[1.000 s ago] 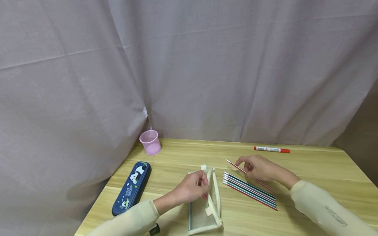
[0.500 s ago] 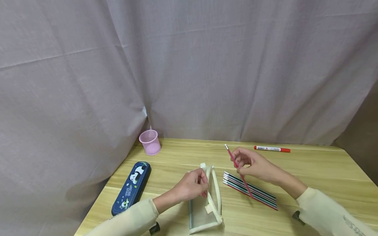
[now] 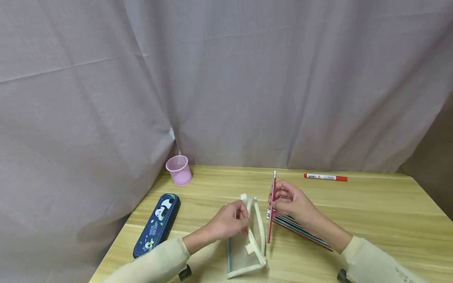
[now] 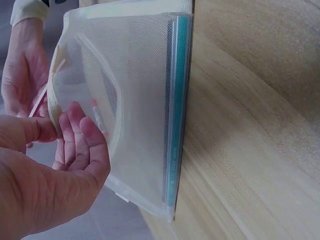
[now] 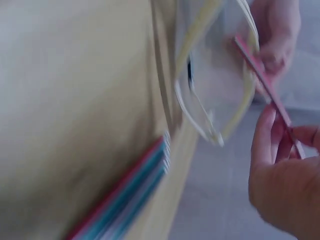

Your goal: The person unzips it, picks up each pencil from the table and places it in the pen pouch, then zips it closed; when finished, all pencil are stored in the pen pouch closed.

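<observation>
A cream mesh zip pouch [image 3: 245,271] stands on the table with its zip side gaping toward the right. My left hand [image 3: 228,223] pinches the upper edge of that opening between thumb and fingers. My right hand [image 3: 294,202] holds a red pencil [image 3: 270,228] nearly upright, eraser end up, just right of the pouch mouth. Behind and below it, several striped pencils [image 3: 302,232] lie side by side on the table, partly covered by the right hand. Through the mesh in the left wrist view, a teal pencil [image 4: 178,100] shows along the bottom of the pouch.
A navy pencil case [image 3: 155,226] with pandas lies left of the left forearm. The pink cup [image 3: 179,173] stands at the back left corner by the grey curtain [image 3: 226,98]. Toward the back right lies a red-and-white marker [image 3: 325,177].
My right hand has lifted the red pencil off the table, turned it upright and brought it left to the pouch. The left hand keeps its hold on the pouch edge.
</observation>
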Tool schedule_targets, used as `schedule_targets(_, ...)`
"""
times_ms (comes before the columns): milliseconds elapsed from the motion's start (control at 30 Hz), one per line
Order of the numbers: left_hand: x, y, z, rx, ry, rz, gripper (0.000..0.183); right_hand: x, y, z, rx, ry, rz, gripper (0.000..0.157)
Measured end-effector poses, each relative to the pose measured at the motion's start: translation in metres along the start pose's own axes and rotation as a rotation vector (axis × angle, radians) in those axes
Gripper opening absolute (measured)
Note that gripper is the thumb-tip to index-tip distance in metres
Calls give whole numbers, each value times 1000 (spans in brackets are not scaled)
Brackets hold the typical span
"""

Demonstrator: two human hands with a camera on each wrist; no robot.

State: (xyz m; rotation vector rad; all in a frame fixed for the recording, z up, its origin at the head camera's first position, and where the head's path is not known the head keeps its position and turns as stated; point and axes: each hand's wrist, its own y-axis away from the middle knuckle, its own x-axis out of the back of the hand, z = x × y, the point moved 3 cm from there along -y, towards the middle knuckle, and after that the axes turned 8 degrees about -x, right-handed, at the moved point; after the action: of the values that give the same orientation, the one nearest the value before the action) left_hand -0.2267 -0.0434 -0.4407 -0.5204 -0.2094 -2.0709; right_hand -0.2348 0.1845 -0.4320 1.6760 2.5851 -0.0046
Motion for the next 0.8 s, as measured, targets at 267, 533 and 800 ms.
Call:
schedule_targets(267,-2,-2,3,6,3,3,7,-22,7,21,-160,-30,113,37)
schedule_targets(533,-4,-1,5,23,47,3,6,-34,6,39,-262,-43,132,41)
schedule_targets(800,-5,-2,6,11,28,-1,7,-41,3,46,-272,-37,92,43)
